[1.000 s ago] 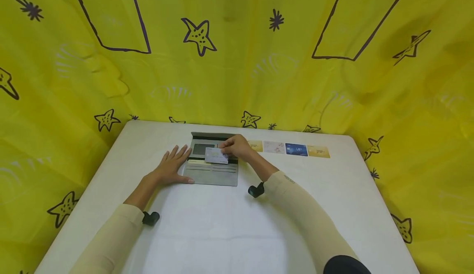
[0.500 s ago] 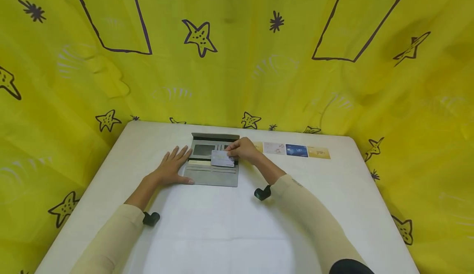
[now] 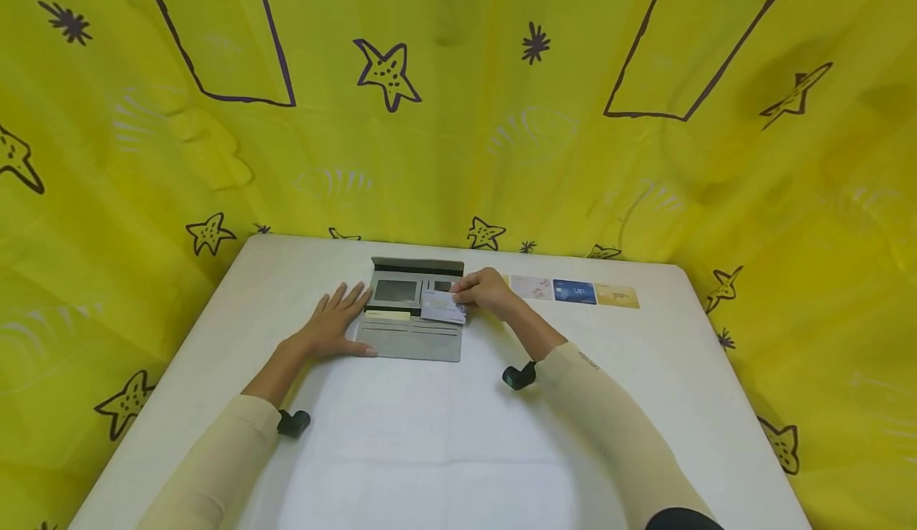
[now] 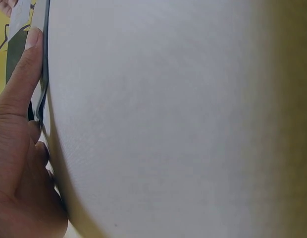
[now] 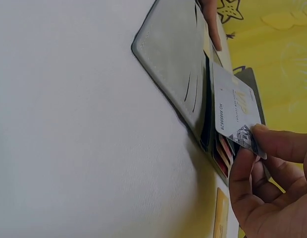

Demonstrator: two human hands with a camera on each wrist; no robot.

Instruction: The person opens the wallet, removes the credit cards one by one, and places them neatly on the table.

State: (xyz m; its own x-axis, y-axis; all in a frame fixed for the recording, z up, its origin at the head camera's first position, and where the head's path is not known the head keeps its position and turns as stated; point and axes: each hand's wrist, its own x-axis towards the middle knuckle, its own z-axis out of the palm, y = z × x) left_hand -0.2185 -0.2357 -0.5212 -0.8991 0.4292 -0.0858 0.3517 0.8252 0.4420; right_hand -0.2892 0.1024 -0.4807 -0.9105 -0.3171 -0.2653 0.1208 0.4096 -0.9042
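Hands are working at a grey wallet (image 3: 411,319) lying open on a white table (image 3: 444,434). Left hand (image 3: 333,325) is resting flat, fingers straight, at its nine o'clock edge. Right hand (image 3: 489,291) is pinching a pale card (image 3: 442,307) over its three o'clock side.

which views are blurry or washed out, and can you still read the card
Head view: sharp but wide-angle, white table glaring near the bottom. Left wrist view: soft, mostly featureless table, left hand at the edge. Right wrist view: pale silver card in focus, print legible, right hand's fingers slightly soft.
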